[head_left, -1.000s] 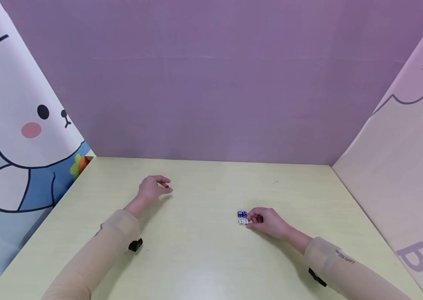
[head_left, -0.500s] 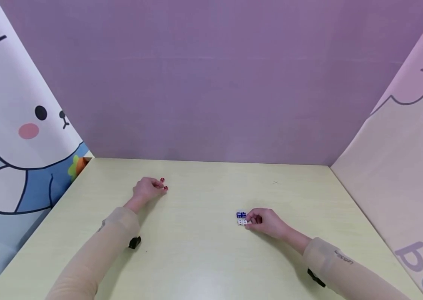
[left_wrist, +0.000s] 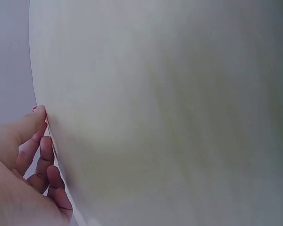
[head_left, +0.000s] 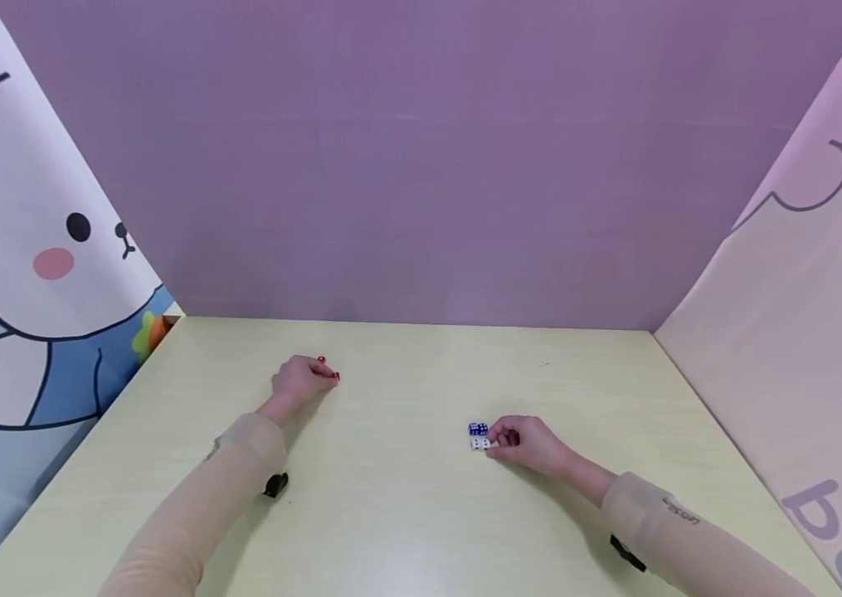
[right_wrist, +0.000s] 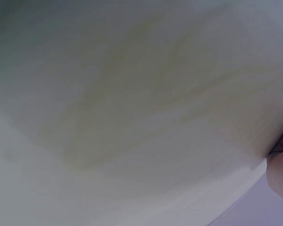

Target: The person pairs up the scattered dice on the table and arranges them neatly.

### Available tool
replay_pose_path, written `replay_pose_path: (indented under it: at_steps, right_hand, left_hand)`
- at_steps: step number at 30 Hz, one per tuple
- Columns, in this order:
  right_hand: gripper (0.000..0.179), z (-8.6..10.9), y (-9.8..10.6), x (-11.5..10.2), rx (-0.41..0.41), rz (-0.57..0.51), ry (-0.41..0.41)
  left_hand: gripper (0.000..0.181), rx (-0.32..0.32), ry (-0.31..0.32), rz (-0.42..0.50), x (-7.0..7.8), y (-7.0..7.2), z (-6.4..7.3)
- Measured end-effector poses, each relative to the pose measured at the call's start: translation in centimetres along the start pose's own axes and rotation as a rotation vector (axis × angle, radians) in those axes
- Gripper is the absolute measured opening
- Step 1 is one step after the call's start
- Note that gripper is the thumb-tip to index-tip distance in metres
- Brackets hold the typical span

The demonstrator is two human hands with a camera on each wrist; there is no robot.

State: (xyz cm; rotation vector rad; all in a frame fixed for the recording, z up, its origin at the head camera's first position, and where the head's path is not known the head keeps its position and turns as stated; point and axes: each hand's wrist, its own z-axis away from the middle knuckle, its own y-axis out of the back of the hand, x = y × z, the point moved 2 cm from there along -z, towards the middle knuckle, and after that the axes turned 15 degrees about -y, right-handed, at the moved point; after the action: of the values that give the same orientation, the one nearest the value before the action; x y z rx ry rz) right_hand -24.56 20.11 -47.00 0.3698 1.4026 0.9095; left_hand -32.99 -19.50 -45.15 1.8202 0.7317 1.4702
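Two small red dice lie near my left hand (head_left: 301, 378) at the back left of the table. Its thumb and index finger pinch the nearer red die (head_left: 335, 376), while the farther red die (head_left: 322, 359) sits beyond the fingers. The left wrist view shows the pinching fingers (left_wrist: 33, 129), with only specks of red at their tips. At right of centre, two blue dice (head_left: 478, 429) stand behind two white dice (head_left: 479, 444). My right hand (head_left: 532, 442) has curled fingers, thumb and index at the right-hand white die. The right wrist view barely catches that hand, and no dice.
A pale wooden table (head_left: 391, 497) carries everything. Behind it rises a purple panel (head_left: 421, 166). Printed side panels stand on both sides, the left one with a cartoon rabbit (head_left: 55, 207).
My left hand drew back left, uncovering both red dice, then came slightly right with the nearer die at its fingertips. The right hand has stayed at the white and blue dice.
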Motion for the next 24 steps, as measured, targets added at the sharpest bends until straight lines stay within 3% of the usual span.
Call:
replay_pose_path:
  at_steps: [12, 24]
  right_hand:
    - [0.014, 0.0, 0.0, 0.1, 0.009, -0.004, 0.003]
    - [0.014, 0.0, 0.1, 0.1, 0.013, -0.011, 0.009]
  left_hand:
    - [0.015, -0.026, -0.076, -0.045, 1.9, -1.5, 0.2]
    - [0.007, -0.050, -0.160, -0.021, 3.9, -3.4, 1.0]
